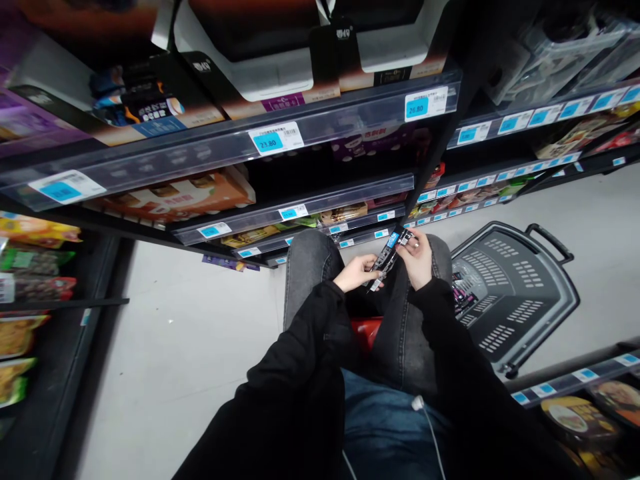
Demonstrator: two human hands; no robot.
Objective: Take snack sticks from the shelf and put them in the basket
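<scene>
Between my knees I hold a slim black stick sachet (388,256) with a blue band and white print. It slants from lower left to upper right; whether it is one sachet or several together I cannot tell. My left hand (359,272) pinches its lower end. Around the upper end, the fingers of my right hand (419,257) are closed. A grey shopping basket (517,273) stands on the floor by my right leg. Inside it, partly hidden by my right sleeve, lie small black and pink packets (463,295).
In front rises a shelf with price labels (277,139) along its edge. Open cartons (250,60) stand on top, one holding similar dark sachets (143,100). An orange carton (190,193) sits lower. More shelving flanks both sides, with bagged snacks (37,290) at left and round tubs (577,423) at right.
</scene>
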